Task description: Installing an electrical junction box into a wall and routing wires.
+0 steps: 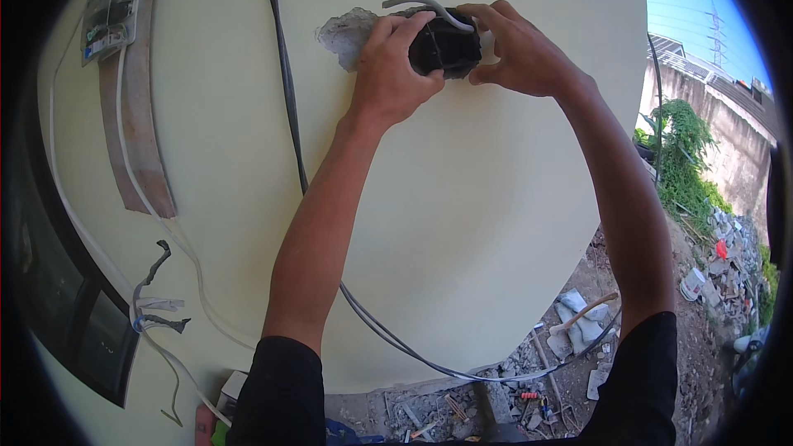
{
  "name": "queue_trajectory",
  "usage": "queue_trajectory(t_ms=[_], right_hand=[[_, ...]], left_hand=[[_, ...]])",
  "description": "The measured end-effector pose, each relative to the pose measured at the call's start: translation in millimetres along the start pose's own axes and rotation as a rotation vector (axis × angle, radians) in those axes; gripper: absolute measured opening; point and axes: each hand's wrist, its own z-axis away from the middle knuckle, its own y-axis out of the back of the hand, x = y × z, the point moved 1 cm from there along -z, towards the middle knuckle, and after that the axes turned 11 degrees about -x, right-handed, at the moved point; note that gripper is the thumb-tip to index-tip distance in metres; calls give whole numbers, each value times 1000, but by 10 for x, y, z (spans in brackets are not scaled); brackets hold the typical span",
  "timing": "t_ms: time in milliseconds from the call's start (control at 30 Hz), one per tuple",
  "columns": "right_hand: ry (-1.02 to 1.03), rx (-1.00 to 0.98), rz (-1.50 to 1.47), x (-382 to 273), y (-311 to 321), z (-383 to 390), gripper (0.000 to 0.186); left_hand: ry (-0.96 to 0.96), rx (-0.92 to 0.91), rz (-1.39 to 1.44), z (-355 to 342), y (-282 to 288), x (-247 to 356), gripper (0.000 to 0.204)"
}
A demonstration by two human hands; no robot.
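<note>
High on a cream wall [462, 198], a black electrical wall box [450, 48] sits in a rough broken hole. My left hand [387, 74] grips its left side, thumb at the lower edge and fingers over the top. At the right side, my right hand [529, 54] holds it with curved fingers above and the thumb near the lower corner. A stiff grey cable [421, 5] bends out over the top of the box. Bare grey masonry [345, 35] shows left of my left hand. How deep the box sits is hidden.
Black cables [286, 74] hang down the wall and loop right. An open meter box [111, 8] on a wooden board [140, 132] is upper left, above a dark window [66, 314] and loose wires [157, 306]. Below lie rubble, tools and a hammer [582, 314]; a white bucket [692, 283] stands right.
</note>
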Motion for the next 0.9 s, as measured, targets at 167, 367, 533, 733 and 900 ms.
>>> queue_trajectory(t_ms=[167,367,533,733,900], right_hand=[[136,138,3,84,-184,-103,80],[137,128,100,11,-84,-213,72],[168,174,95,-44,-94,-244,69],[182,130,143,-18,-44,-310,67],[172,101,175,-201,6,-291,66]], left_hand=[[-19,2,-85,46,-13,38,82],[180,-6,-55,27,-39,110,81],[123,37,73,93,-23,66,72],[115,-6,10,46,51,118,64],[43,-7,183,127,39,-20,66]])
